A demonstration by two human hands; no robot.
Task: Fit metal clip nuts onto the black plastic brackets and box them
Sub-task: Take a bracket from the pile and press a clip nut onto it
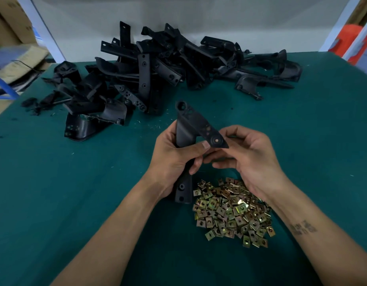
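Both hands hold one black plastic bracket above a heap of brass-coloured metal clip nuts [233, 211] on the green table mat [54, 182].

Nearest lies the clip-nut heap, just under the wrists. Above it the left hand [174, 159] wraps its fingers round the long angled black plastic bracket [188, 129], thumb pressed near the round hole. The right hand [248, 155] pinches the bracket's pointed end. Farther back sprawls a pile of loose black plastic brackets [158, 67].

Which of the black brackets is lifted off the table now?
Only the black bracket gripped by both hands, left hand and right hand; all others lie in the pile behind.
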